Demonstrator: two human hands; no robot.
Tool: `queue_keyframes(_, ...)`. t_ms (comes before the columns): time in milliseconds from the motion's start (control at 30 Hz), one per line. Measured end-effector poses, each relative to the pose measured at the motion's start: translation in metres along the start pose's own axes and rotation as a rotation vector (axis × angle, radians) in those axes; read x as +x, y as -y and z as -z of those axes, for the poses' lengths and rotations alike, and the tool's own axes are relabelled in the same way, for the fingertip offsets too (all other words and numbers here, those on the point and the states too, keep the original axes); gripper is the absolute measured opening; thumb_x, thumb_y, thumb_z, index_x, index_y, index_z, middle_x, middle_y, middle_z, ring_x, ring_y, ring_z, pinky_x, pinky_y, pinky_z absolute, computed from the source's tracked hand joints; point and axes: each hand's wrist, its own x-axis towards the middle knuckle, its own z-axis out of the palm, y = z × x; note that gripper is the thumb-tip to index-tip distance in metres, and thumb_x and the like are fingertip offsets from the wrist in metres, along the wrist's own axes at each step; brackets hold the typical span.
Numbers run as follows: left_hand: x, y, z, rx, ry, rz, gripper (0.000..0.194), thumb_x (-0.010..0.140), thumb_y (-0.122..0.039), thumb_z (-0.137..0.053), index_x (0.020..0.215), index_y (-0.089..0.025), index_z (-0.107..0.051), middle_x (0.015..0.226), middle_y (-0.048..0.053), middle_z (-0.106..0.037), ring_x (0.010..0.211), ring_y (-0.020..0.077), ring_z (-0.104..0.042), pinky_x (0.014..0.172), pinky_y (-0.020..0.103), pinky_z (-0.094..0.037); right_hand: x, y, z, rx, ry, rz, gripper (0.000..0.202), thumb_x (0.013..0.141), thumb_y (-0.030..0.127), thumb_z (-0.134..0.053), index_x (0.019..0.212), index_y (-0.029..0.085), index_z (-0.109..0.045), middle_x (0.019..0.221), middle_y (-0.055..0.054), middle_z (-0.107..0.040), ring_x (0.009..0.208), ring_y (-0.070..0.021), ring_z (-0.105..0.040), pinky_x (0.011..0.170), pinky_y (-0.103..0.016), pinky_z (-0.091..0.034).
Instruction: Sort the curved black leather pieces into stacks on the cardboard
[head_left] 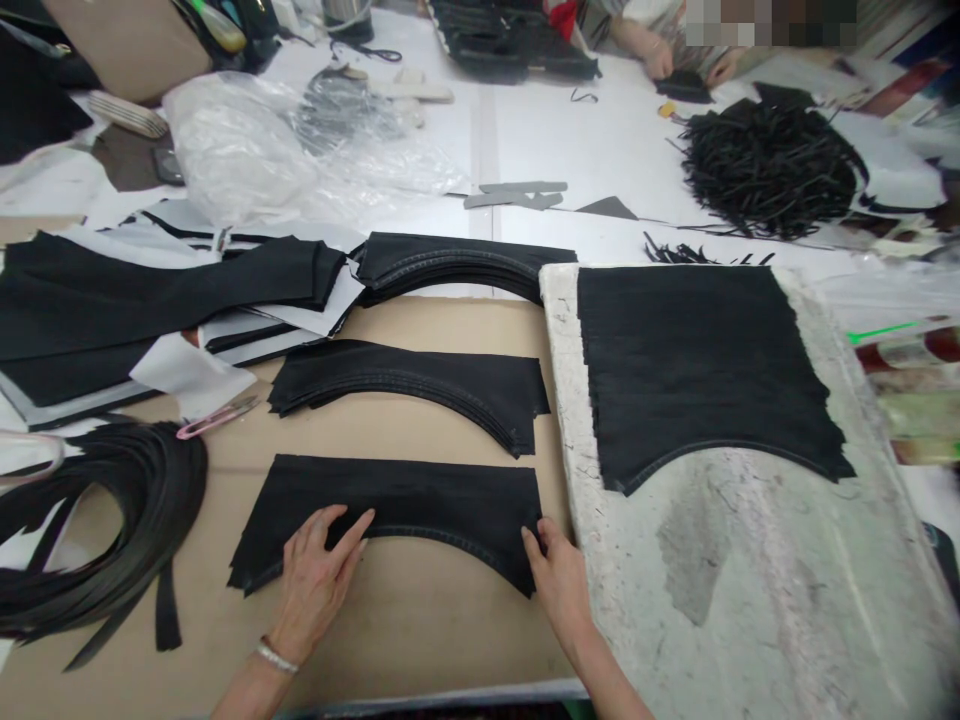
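A black curved panel (405, 495) with a stitched lower edge lies flat on the tan board (420, 640) in front of me. My left hand (319, 570) rests on its left half, fingers spread over the surface and the curved edge. At its right end my right hand (556, 570) has thumb and fingers closed on the edge; the fingers' undersides are hidden. Beyond lies a stack of similar black panels (420, 370), and a further stack (457, 262) sits behind that. Overlapping black pieces (682, 370) with a curved lower edge cover part of the pale slab (720, 600) at right.
A coil of black strips (150, 500) and pink-handled thread snips (217, 418) lie at left, below piled black and white pieces (150, 290). Clear plastic bags (247, 150) and a heap of black strips (765, 165) stand farther back. Another person's hands (652, 55) hold a dark piece.
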Motion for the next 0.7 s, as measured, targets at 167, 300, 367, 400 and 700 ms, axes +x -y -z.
queue_keyframes(167,-0.001,-0.002,-0.005,0.023,0.006,-0.011,0.037,0.087,-0.026,-0.053,0.123,-0.034,-0.058,0.119,0.010,-0.053,0.112,0.0251,-0.049,0.085,0.038,-0.041,0.000,0.002,-0.003,-0.062,0.032,-0.007,0.019,0.092,0.037,-0.036,0.079,0.024,-0.042,0.063,0.001,-0.055,0.061,-0.0206,-0.060,0.056,-0.029,-0.032)
queue_keyframes(300,-0.003,-0.001,-0.010,0.047,-0.010,-0.015,0.037,0.088,-0.025,-0.053,0.123,-0.034,-0.058,0.119,0.010,-0.054,0.113,0.0257,-0.049,0.087,0.040,-0.039,-0.002,0.002,-0.003,-0.078,-0.089,0.009,0.019,0.093,0.037,-0.039,0.100,0.020,-0.046,0.082,-0.004,-0.061,0.069,-0.0210,-0.061,0.061,-0.030,-0.039)
queue_keyframes(367,-0.003,-0.001,-0.012,0.050,-0.012,-0.017,0.037,0.088,-0.026,-0.053,0.123,-0.035,-0.058,0.120,0.010,-0.054,0.114,0.0259,-0.049,0.088,0.041,-0.038,-0.004,0.004,0.000,-0.141,-0.229,0.093,0.025,0.092,0.036,-0.042,0.107,0.018,-0.046,0.094,-0.009,-0.059,0.082,-0.0229,-0.060,0.069,-0.032,-0.042)
queue_keyframes(400,-0.003,-0.001,-0.013,0.052,-0.011,-0.015,0.037,0.088,-0.026,-0.053,0.123,-0.035,-0.058,0.120,0.011,-0.054,0.114,0.0259,-0.049,0.088,0.041,-0.038,-0.006,0.007,0.002,-0.186,-0.277,0.161,0.025,0.091,0.035,-0.043,0.109,0.018,-0.047,0.097,-0.010,-0.058,0.087,-0.0239,-0.058,0.073,-0.034,-0.043)
queue_keyframes(700,0.000,-0.009,0.008,-0.008,0.038,0.054,0.037,0.088,-0.025,-0.052,0.123,-0.036,-0.057,0.121,0.009,-0.055,0.118,0.0251,-0.047,0.092,0.043,-0.040,-0.007,0.038,-0.028,-0.311,-0.135,0.729,0.035,0.092,0.036,-0.044,0.124,0.026,-0.054,0.109,-0.010,-0.059,0.092,-0.0247,-0.053,0.073,-0.038,-0.040)
